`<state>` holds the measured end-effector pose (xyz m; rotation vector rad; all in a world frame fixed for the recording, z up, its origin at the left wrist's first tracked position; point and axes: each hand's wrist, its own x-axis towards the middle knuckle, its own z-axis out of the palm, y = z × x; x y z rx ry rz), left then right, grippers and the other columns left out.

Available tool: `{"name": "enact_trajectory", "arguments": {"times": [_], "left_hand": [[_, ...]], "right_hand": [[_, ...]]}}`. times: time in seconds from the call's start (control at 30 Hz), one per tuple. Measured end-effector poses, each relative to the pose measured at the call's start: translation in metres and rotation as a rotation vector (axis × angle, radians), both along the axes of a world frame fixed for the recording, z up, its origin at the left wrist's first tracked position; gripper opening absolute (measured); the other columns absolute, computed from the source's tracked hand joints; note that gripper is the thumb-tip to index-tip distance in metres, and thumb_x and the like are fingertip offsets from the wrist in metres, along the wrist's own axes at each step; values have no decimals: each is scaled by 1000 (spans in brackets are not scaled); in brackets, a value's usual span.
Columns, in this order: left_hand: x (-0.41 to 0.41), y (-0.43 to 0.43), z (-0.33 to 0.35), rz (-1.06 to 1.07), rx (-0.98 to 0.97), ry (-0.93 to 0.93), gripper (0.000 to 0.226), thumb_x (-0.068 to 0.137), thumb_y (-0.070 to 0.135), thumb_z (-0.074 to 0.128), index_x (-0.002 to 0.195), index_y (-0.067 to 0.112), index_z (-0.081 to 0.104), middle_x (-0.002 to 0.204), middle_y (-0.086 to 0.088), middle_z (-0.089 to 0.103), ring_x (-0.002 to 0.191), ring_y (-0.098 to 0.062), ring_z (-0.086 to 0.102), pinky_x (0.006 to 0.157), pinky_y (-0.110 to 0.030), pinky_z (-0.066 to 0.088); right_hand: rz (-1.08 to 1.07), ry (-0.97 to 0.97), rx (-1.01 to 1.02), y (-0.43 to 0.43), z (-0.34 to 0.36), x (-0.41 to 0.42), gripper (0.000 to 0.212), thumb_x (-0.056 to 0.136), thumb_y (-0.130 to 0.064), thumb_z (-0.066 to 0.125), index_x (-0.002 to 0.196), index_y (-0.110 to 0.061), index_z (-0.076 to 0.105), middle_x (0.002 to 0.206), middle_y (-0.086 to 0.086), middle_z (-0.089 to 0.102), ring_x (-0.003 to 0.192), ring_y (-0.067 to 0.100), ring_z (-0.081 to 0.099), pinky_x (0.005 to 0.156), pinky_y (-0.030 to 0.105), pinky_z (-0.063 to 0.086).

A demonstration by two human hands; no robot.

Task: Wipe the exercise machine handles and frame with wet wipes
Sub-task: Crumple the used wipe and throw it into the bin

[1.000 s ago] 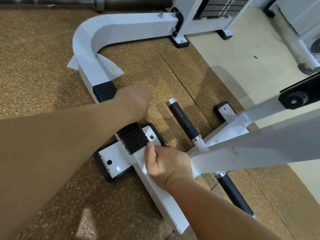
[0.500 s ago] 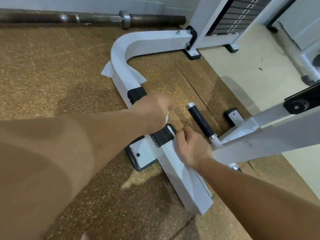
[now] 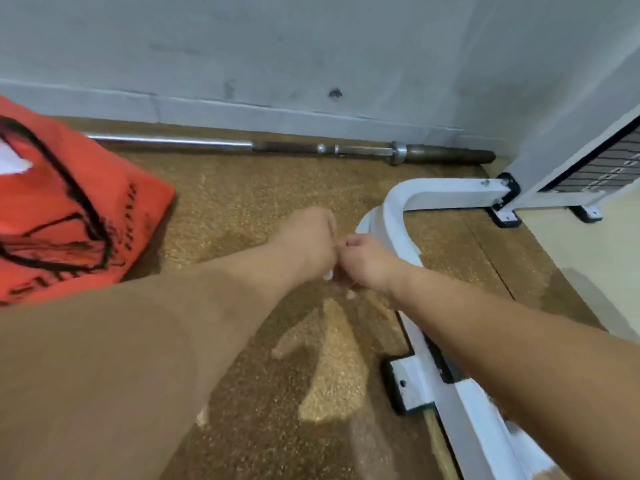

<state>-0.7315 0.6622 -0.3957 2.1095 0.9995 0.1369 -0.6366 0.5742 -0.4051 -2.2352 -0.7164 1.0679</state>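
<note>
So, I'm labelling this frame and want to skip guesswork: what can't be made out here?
Head view, all four:
1. What the left hand and right hand hold: motion blur and curled fingers hide all but a white scrap between them.
2. Orange bag: cut off by the left edge; lettering blurred.
3. White frame: middle stretch hidden behind the right forearm.
4. Weight stack: cut off by the right edge.

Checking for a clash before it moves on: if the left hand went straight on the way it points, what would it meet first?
The right hand, directly ahead and seemingly touching; behind that, the curved white frame. Depth is unclear.
</note>
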Motion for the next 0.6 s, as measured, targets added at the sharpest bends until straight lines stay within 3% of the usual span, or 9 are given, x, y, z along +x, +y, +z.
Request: {"name": "enact_trajectory", "arguments": {"times": [0.07, 0.17, 0.27, 0.4, 0.53, 0.6], "left_hand": [[-24, 12, 14, 261, -158, -163, 18, 91, 6, 63, 86, 22, 58, 86, 1, 62, 79, -19, 61, 58, -27, 48], [-66, -2, 43, 575, -311, -348, 13, 90, 9, 68, 85, 20, 62, 77, 0, 65, 64, -15, 62, 45, -19, 43], [-117, -36, 88, 755, -416, -372, 14, 89, 11, 72, 83, 22, 67, 71, 7, 68, 61, -11, 66, 47, -17, 43], [-170, -61, 186, 762, -494, -377, 18, 93, 2, 67, 92, 19, 72, 82, 8, 74, 68, 5, 68, 57, -9, 49], [-201, -60, 311, 738, -519, -408, 14, 92, 6, 69, 93, 20, 72, 84, 4, 77, 77, -9, 74, 69, -27, 58], [-211, -56, 382, 726, -501, -410, 12, 91, 10, 70, 93, 21, 73, 82, 6, 77, 76, -9, 74, 67, -26, 55]], "right_hand": [[-132, 167, 31, 24, 23, -27, 20, 98, -12, 57, 93, -2, 73, 78, 22, 71, 67, 30, 62, 61, 40, 54], [-314, 319, 55, 32, 61, -71, 19, 96, -17, 66, 104, -3, 76, 85, 12, 73, 74, 25, 68, 74, 44, 64], [-269, 370, -68, 26, 111, -110, 19, 95, -9, 65, 108, -1, 75, 99, 20, 78, 81, 30, 72, 86, 55, 64], [-278, 411, -141, 23, 206, -147, 10, 95, 0, 62, 100, -1, 71, 98, 20, 77, 94, 35, 78, 85, 54, 64], [-287, 428, -88, 29, 337, -178, 10, 92, -8, 70, 101, -8, 73, 102, 17, 77, 96, 32, 76, 87, 49, 64], [-323, 425, -31, 29, 411, -191, 10, 89, -5, 70, 98, -9, 72, 105, 19, 76, 97, 33, 75, 85, 51, 64]]}}
